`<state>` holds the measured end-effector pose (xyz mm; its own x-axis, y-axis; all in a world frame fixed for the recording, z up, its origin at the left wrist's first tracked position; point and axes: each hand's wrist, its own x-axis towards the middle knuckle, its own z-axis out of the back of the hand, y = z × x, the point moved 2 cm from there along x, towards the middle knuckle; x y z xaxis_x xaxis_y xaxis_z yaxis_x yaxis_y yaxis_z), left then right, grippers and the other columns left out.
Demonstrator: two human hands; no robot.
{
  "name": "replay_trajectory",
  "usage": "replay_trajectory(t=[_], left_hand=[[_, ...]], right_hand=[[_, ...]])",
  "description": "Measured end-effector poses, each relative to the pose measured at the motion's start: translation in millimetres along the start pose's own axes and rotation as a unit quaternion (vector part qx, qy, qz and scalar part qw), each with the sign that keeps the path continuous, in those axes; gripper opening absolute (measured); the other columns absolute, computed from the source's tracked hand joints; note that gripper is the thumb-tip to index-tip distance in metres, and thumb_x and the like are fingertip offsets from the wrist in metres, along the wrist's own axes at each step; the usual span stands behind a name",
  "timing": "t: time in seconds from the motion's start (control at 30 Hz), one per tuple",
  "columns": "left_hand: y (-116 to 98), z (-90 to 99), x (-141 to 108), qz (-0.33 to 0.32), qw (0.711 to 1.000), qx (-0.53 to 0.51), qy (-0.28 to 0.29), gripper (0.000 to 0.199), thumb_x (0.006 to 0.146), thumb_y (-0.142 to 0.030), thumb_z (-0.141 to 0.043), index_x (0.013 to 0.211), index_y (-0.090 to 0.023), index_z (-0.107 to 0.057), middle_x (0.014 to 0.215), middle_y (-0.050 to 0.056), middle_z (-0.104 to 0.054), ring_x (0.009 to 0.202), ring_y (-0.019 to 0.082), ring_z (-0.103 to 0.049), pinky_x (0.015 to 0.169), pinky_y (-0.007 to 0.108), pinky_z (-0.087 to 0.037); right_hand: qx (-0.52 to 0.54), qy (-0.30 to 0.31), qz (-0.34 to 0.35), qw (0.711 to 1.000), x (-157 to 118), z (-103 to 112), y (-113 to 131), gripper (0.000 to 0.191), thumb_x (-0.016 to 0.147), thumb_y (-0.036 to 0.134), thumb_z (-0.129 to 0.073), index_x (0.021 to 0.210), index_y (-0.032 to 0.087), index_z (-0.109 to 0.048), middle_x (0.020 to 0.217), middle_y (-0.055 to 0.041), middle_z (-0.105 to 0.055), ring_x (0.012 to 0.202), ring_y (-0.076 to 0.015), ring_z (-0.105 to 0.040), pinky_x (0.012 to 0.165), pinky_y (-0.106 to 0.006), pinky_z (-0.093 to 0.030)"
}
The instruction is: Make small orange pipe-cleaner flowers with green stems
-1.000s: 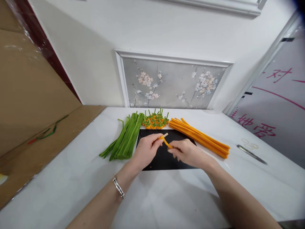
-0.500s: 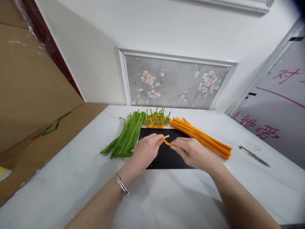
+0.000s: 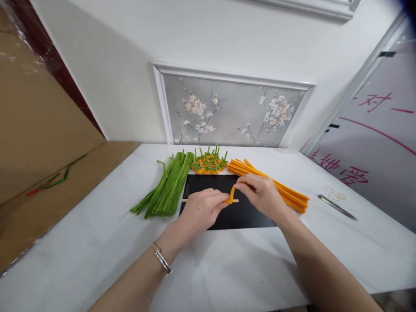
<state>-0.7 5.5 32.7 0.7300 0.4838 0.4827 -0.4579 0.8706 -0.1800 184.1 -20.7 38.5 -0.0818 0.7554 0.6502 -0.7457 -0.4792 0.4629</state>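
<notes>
My left hand (image 3: pixel 204 208) is closed around a thin wooden stick (image 3: pixel 236 200), whose ends poke out on both sides of the fist. An orange pipe cleaner (image 3: pixel 232 195) is wrapped at the stick beside my left fingertips. Its free end rises to my right hand (image 3: pixel 260 193), which pinches it between thumb and fingers. Both hands are above a black mat (image 3: pixel 237 221). Behind the mat stand several small orange-and-green pipe cleaner pieces (image 3: pixel 209 162) with upright green stems.
Left of the mat lies a bundle of green pipe cleaners (image 3: pixel 170 186). A bundle of orange pipe cleaners (image 3: pixel 289 195) lies to the right, partly behind my right hand. Farther right are tweezers (image 3: pixel 337 206) and several rubber bands (image 3: pixel 334 193). A wall with a floral panel (image 3: pixel 230 112) bounds the back.
My right hand has lifted the pipe cleaner's free end from beside the stick to above it. My left hand and the stick have lowered slightly, and the stick now lies more level.
</notes>
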Motion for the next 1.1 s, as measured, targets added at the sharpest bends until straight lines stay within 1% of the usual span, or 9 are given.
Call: replay_trajectory(t=[0.1,0.23,0.33,0.47,0.63,0.8,0.9,0.97,1.1], left_hand=[[-1,1.0,0,-0.017,0.999,-0.014,-0.026,0.012,0.089,-0.016,-0.056,0.092,-0.019,-0.067,0.078,0.000,-0.069,0.072,0.016,-0.062,0.061,0.026,-0.044],[-1,1.4,0,-0.013,0.998,-0.036,-0.049,0.013,0.090,-0.016,-0.054,0.094,-0.021,-0.066,0.081,0.001,-0.070,0.073,0.016,-0.062,0.064,0.026,-0.046],[1,0.0,0,0.015,0.997,-0.052,-0.063,0.016,0.090,-0.018,-0.054,0.102,-0.023,-0.065,0.087,0.001,-0.071,0.075,0.015,-0.064,0.068,0.026,-0.049],[5,-1.8,-2,0.052,0.994,-0.054,-0.083,0.029,0.089,-0.020,-0.056,0.117,-0.023,-0.060,0.091,0.002,-0.071,0.077,0.016,-0.066,0.070,0.027,-0.051],[7,0.0,-2,0.051,0.991,-0.068,-0.104,0.026,0.092,-0.021,-0.052,0.115,-0.024,-0.064,0.092,0.002,-0.072,0.082,0.016,-0.066,0.074,0.028,-0.052],[9,2.1,-1,0.081,0.987,-0.089,-0.106,0.023,0.092,-0.019,-0.050,0.106,-0.025,-0.067,0.093,0.001,-0.072,0.084,0.015,-0.066,0.077,0.027,-0.052],[10,3.0,-1,0.109,0.986,-0.087,-0.095,0.023,0.092,-0.020,-0.049,0.104,-0.025,-0.067,0.095,0.000,-0.072,0.084,0.015,-0.066,0.075,0.025,-0.050],[10,3.2,-1,0.120,0.986,-0.081,-0.082,0.022,0.093,-0.021,-0.049,0.104,-0.025,-0.067,0.095,-0.001,-0.071,0.084,0.015,-0.066,0.073,0.025,-0.049],[11,2.7,0,0.119,0.987,-0.092,-0.060,0.023,0.094,-0.025,-0.048,0.109,-0.026,-0.066,0.097,0.000,-0.071,0.086,0.015,-0.065,0.074,0.026,-0.049]], right_hand=[[-0.009,0.019,-0.028,0.999,1,-1,-5,0.016,0.088,0.030,-0.060,0.078,0.020,-0.067,0.069,0.0003,-0.067,0.059,-0.0143,-0.059,0.057,-0.026,-0.042],[-0.014,0.082,-0.038,0.996,0,-3,-9,0.023,0.091,0.033,-0.055,0.075,0.021,-0.067,0.063,0.0013,-0.063,0.054,-0.0125,-0.053,0.054,-0.024,-0.038],[-0.023,0.118,-0.042,0.992,-1,-4,-10,0.028,0.092,0.033,-0.052,0.069,0.020,-0.063,0.058,0.0022,-0.057,0.051,-0.0111,-0.046,0.052,-0.023,-0.036],[-0.035,0.144,-0.046,0.988,-3,-6,-10,0.029,0.091,0.029,-0.050,0.066,0.020,-0.059,0.056,0.0031,-0.052,0.049,-0.0101,-0.043,0.051,-0.023,-0.032],[-0.037,0.189,-0.027,0.981,-5,-7,-5,0.029,0.092,0.029,-0.050,0.066,0.019,-0.057,0.056,0.0041,-0.048,0.049,-0.0091,-0.037,0.049,-0.023,-0.028],[-0.044,0.242,0.023,0.969,-6,-7,6,0.031,0.092,0.026,-0.051,0.062,0.019,-0.051,0.054,0.0053,-0.038,0.050,-0.0094,-0.028,0.050,-0.024,-0.025],[-0.044,0.251,0.050,0.966,-7,-8,10,0.031,0.092,0.024,-0.051,0.061,0.020,-0.047,0.055,0.0058,-0.034,0.051,-0.0100,-0.025,0.050,-0.026,-0.022],[-0.045,0.255,0.054,0.964,-8,-8,11,0.031,0.092,0.023,-0.051,0.062,0.020,-0.045,0.055,0.0060,-0.033,0.051,-0.0101,-0.024,0.050,-0.026,-0.022],[-0.049,0.247,0.056,0.966,-8,-7,10,0.032,0.092,0.023,-0.051,0.060,0.020,-0.045,0.054,0.0060,-0.031,0.050,-0.0100,-0.024,0.049,-0.026,-0.021]])
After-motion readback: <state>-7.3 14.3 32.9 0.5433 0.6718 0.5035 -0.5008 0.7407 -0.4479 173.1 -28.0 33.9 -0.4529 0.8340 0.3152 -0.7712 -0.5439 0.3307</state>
